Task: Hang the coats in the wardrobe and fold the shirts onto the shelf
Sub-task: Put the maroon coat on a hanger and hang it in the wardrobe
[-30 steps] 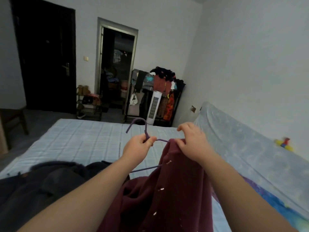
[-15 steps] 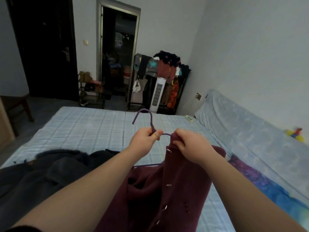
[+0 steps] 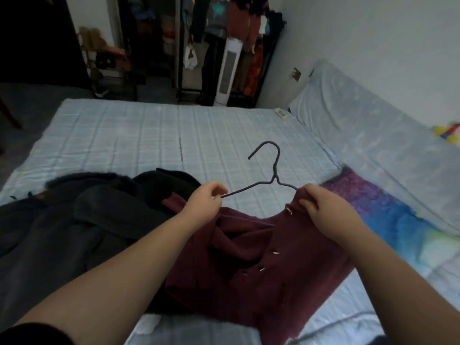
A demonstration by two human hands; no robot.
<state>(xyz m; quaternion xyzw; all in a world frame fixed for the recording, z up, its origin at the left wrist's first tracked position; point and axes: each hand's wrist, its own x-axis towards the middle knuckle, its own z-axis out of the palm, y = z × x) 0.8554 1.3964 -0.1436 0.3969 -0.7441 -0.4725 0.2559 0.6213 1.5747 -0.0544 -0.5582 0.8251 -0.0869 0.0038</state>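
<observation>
**Maroon coat half on its hanger, over the bed**

From the head camera, we see the left hand in the middle of the frame, pinching the left arm of a thin dark wire hanger between thumb and curled fingers. The hanger's hook points up toward the centre of the frame. Its right arm runs into the shoulder of a maroon coat, where the right hand grips the fabric with its fingers curled over the edge. The coat has small pale fasteners down its front and drapes toward the lower centre, resting on the bed with its pale blue checked sheet. At left, touching the maroon coat, lies a heap of dark coats. A colourful blanket lies at right. A laden clothes rack and a white tower fan stand at upper centre.
</observation>
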